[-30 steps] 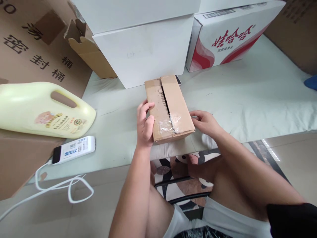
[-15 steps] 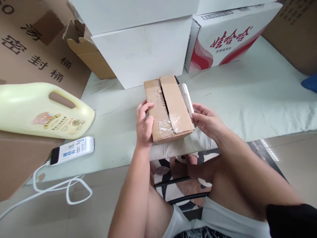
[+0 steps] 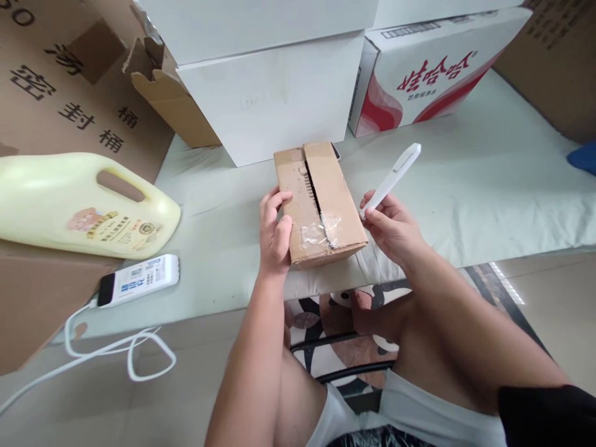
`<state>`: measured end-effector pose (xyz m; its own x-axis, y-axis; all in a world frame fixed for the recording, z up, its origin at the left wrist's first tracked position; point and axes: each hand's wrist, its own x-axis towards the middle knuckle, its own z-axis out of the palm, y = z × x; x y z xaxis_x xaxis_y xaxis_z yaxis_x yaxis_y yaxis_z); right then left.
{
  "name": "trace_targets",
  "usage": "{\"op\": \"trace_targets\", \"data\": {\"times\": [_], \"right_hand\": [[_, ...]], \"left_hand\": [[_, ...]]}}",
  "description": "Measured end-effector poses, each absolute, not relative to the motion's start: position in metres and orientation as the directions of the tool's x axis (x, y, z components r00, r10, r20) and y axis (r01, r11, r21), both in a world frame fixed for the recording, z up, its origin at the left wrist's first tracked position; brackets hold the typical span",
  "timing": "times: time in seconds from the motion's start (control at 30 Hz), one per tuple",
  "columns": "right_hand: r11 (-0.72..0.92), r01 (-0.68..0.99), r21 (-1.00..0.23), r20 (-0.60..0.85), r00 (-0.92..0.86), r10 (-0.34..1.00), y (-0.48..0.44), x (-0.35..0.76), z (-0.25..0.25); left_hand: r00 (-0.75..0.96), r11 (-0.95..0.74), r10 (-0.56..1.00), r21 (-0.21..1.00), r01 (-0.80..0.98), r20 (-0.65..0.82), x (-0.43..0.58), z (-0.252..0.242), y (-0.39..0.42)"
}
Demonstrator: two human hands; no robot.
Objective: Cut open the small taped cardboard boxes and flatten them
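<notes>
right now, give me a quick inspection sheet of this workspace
surface: pale cloth-covered table, lightly creased
things in hand: small cardboard box, taped seam on top, near the table's front edge; white pen-shaped tool, held clear of the box
clutter: yellow jug lying on its side; white power bank beside it
hands: left hand grips the box's left side; right hand pinches the tool's lower end
cables: white cable from the power bank, looping at lower left
surroundings: white boxes and red-and-white carton behind; brown cardboard at left
</notes>
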<state>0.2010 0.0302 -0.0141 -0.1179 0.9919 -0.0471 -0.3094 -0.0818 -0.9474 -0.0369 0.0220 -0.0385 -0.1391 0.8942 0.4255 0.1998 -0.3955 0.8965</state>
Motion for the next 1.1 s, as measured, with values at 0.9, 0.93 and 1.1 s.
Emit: {"op": "trace_targets", "data": {"times": [0.9,0.93,1.1], "right_hand": [[0.209,0.0,-0.978,0.209,-0.062,0.976,-0.008,0.19,0.048],[0.245,0.029,-0.969,0.243,-0.061,0.968,-0.01,0.189,0.049],[0.464,0.146,-0.874,0.459,-0.069,0.886,-0.013,0.19,0.049]], "left_hand": [[-0.139,-0.406,0.886,0.885,0.227,0.442,-0.03,-0.032,0.023],[-0.134,-0.409,0.885,0.882,0.235,0.446,-0.029,-0.032,0.023],[-0.124,-0.411,0.886,0.88,0.239,0.447,-0.028,-0.029,0.021]]}}
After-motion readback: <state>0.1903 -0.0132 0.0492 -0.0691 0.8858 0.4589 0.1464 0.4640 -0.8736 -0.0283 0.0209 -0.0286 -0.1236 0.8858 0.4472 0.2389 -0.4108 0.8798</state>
